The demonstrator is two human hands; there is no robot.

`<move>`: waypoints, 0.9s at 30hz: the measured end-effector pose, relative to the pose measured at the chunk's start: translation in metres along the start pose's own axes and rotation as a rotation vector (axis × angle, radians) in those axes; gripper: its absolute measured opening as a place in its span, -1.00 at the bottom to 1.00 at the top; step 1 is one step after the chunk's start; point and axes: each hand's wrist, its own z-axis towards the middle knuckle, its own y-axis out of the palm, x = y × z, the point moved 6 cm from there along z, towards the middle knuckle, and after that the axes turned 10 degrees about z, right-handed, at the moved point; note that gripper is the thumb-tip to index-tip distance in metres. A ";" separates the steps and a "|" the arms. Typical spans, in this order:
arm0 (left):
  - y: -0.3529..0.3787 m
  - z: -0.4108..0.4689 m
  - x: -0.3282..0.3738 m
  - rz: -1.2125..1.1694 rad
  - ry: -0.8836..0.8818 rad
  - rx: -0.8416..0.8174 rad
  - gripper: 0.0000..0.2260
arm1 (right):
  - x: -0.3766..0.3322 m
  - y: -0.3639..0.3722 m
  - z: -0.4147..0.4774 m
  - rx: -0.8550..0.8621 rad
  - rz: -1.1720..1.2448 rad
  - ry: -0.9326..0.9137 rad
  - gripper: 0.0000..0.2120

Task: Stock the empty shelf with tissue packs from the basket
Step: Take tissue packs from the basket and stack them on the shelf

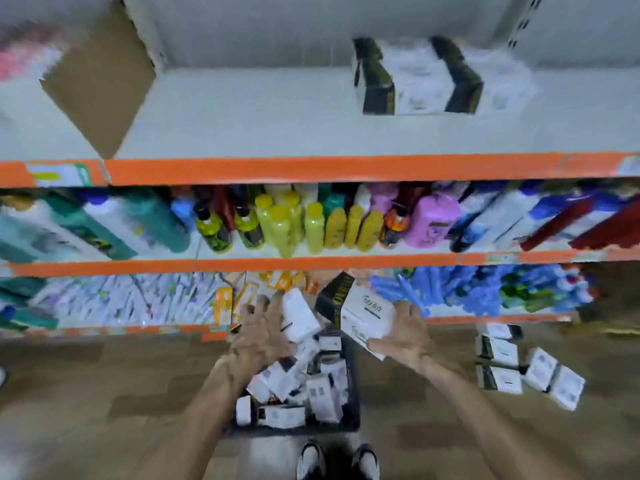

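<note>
Tissue packs (322,393) lie jumbled below and between the hands, heaped at all angles in the basket (298,430), a dark, straight-walled crate on the floor (104,393). They are small, soft-cornered blocks in glossy white wrap, each with a black printed end.

The right hand (408,334) grips one pack (367,317) from its near side, fingers curled under the white face and the black end pointing away, up toward the shelving. That hold probably leaves the far end free to slide in first. A second pack (299,315) stands tilted just beside the left hand (259,334), touching its spread fingers. Blur hides whether those fingers actually clasp it or only rest against it, so I cannot tell.

Far above both hands is the shelf (259,123), a pale, smooth board with an orange front lip, mostly bare. Two shelved packs (415,77) sit side by side at the back, up and to the right of the right hand, black ends on the left. This suggests a row is being built from that side. A brown cardboard divider (100,88) stands on edge up and left of the left hand, likely marking the bay's limit.

Between the hands and that shelf runs a row of plastic bottles (311,223), yellow, pink and teal. More packs, the floor packs (498,355), lie well to the right of the right hand. Shoes (311,459) show below the basket.
</note>
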 end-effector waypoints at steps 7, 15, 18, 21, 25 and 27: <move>-0.168 -0.043 0.118 -0.005 0.180 0.189 -0.05 | -0.037 -0.185 -0.056 0.233 0.052 -0.152 -0.14; -0.235 -0.084 0.241 -0.155 0.228 0.311 -0.20 | 0.006 -0.324 -0.102 0.346 0.032 -0.251 -0.10; -0.246 -0.090 0.266 -0.154 0.215 0.328 -0.20 | 0.018 -0.361 -0.107 0.362 0.001 -0.271 -0.08; -0.254 -0.096 0.279 -0.117 0.208 0.351 -0.22 | 0.020 -0.386 -0.103 0.391 0.006 -0.301 -0.11; -0.273 -0.098 0.278 -0.076 0.129 0.375 -0.24 | 0.006 -0.398 -0.091 0.361 -0.016 -0.369 -0.12; -0.282 -0.092 0.275 -0.076 0.110 0.380 -0.23 | -0.003 -0.403 -0.077 0.345 -0.031 -0.404 -0.13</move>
